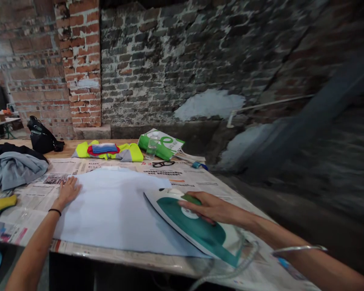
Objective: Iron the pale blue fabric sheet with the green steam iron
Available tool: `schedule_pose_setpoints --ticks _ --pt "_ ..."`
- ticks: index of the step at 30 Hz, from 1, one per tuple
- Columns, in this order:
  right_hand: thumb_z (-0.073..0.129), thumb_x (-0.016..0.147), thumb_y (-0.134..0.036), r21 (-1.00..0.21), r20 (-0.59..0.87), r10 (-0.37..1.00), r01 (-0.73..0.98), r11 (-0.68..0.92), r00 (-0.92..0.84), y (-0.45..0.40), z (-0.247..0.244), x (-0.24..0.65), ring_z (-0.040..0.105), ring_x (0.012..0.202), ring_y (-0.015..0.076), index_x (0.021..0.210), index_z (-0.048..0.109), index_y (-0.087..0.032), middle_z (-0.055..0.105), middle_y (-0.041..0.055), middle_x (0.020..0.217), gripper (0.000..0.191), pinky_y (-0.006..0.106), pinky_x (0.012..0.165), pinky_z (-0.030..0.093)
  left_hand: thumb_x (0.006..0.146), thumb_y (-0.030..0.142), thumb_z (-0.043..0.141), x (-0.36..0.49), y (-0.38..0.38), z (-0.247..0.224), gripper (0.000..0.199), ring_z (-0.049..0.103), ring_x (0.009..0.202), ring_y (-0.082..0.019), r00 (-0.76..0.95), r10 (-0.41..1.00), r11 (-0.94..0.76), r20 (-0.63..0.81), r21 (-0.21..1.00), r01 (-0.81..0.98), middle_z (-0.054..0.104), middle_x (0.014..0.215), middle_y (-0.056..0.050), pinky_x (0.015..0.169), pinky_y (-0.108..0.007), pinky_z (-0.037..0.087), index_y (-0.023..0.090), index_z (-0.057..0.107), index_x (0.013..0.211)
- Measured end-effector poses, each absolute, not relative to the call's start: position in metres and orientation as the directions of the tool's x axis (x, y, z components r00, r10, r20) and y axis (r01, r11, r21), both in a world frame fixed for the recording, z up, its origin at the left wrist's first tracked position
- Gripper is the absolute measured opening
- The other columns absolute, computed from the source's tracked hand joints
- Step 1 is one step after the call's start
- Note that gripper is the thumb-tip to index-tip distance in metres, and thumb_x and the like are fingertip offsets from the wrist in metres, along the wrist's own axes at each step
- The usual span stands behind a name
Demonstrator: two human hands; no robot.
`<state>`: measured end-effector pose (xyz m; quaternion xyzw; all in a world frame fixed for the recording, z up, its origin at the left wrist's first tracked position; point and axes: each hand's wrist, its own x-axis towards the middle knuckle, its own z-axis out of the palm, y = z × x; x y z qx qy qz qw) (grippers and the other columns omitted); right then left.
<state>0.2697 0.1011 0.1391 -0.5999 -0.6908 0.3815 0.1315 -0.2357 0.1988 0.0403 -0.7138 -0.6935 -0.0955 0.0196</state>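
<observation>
Your left hand (68, 192) lies open and flat, holding nothing, on the pale cloth (109, 214) spread over newspaper (182, 178), while your right hand (200, 208) closes firmly round the handle of the green-and-white iron (197, 234) sitting on the cloth's right side.

Dark brick wall (170, 68), flaking whitewash, white pipe (269, 106)

The left hand (68, 190) is lying flat and open, its fingers a little spread and pointing forward, with a thin black band (54, 211) on the wrist. The right arm (291, 230) reaches across from the side, and the right hand (200, 208) is curved and closed, with a thin silver bangle (300, 249) above the wrist.
</observation>
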Motion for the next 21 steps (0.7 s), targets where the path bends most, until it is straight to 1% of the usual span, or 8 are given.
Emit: schedule_pose_setpoints --ticks 3,6,8,10,13,15,17,21 --pt "0.052 0.076 -0.079 -0.667 -0.221 0.937 0.743 0.056 -0.270 0.100 0.156 0.240 0.046 0.047 0.0121 0.085 0.055 -0.020 0.049 -0.0042 0.054 0.060 0.024 0.045 0.038 0.096 0.031 0.032 -0.242 0.201 0.042 0.050 0.031 0.146 -0.026 0.060 0.978 -0.080 0.199 0.095 0.992 0.042 0.153 -0.011 0.120 -0.053 0.022 0.017 0.046 0.142" --pt "0.046 0.088 -0.069 -0.644 -0.196 0.924 0.753 0.131 -0.328 0.100 0.176 0.193 0.054 0.053 0.0149 0.084 0.056 -0.018 0.056 -0.0006 0.055 0.052 0.025 0.053 0.041 0.088 0.019 0.035 -0.247 0.201 0.038 0.051 0.040 0.141 -0.023 0.115 0.973 -0.135 0.201 0.088 0.987 0.050 0.148 -0.009 0.119 -0.045 0.030 0.016 0.054 0.136" --pt "0.045 0.093 -0.058 -0.609 -0.142 0.917 0.764 0.216 -0.372 0.100 0.185 0.154 0.061 0.063 0.0178 0.088 0.059 -0.016 0.067 0.0056 0.071 0.044 0.026 0.058 0.044 0.085 0.019 0.035 -0.251 0.201 0.036 0.053 0.044 0.138 -0.023 0.138 0.969 -0.158 0.203 0.089 0.983 0.053 0.145 -0.009 0.117 -0.044 0.034 0.014 0.057 0.133" --pt "0.051 0.091 -0.050 -0.509 -0.107 0.879 0.785 0.352 -0.464 0.101 0.187 0.113 0.067 0.081 0.0233 0.092 0.063 -0.014 0.073 0.0127 0.093 0.038 0.027 0.065 0.045 0.085 0.022 0.033 -0.256 0.203 0.034 0.054 0.046 0.137 -0.025 0.148 0.966 -0.171 0.214 0.095 0.981 0.054 0.144 -0.011 0.116 -0.044 0.036 0.012 0.058 0.132" --pt "0.049 0.092 -0.054 -0.448 -0.119 0.853 0.794 0.410 -0.508 0.111 0.182 0.067 0.068 0.094 0.0283 0.106 0.065 -0.013 0.072 0.0183 0.108 0.046 0.030 0.069 0.048 0.086 0.029 0.031 -0.261 0.208 0.031 0.056 0.045 0.137 -0.026 0.156 0.960 -0.184 0.233 0.105 0.977 0.056 0.142 -0.012 0.117 -0.046 0.035 0.011 0.057 0.132" --pt "0.049 0.091 -0.058 -0.437 -0.134 0.861 0.809 0.393 -0.490 0.122 0.177 0.057 0.069 0.097 0.0294 0.112 0.065 -0.012 0.071 0.0202 0.111 0.053 0.030 0.071 0.049 0.088 0.037 0.032 -0.263 0.209 0.028 0.059 0.042 0.139 -0.029 0.166 0.958 -0.196 0.232 0.112 0.974 0.052 0.145 -0.014 0.118 -0.048 0.032 0.009 0.055 0.134" --pt "0.051 0.090 -0.060 -0.425 -0.159 0.890 0.844 0.328 -0.426 0.133 0.175 0.065 0.069 0.099 0.0298 0.115 0.064 -0.012 0.071 0.0213 0.113 0.056 0.031 0.073 0.050 0.087 0.050 0.036 -0.261 0.207 0.025 0.068 0.036 0.143 -0.032 0.171 0.958 -0.201 0.230 0.113 0.973 0.045 0.150 -0.018 0.119 -0.049 0.028 0.006 0.051 0.137" --pt "0.048 0.095 -0.053 -0.376 -0.199 0.965 0.923 0.086 -0.170 0.153 0.170 0.125 0.069 0.099 0.0262 0.112 0.066 -0.014 0.072 0.0171 0.112 0.047 0.027 0.073 0.049 0.079 0.073 0.046 -0.253 0.199 0.022 0.091 0.030 0.145 -0.035 0.160 0.960 -0.183 0.228 0.082 0.980 0.037 0.154 -0.020 0.119 -0.049 0.026 0.006 0.044 0.141"
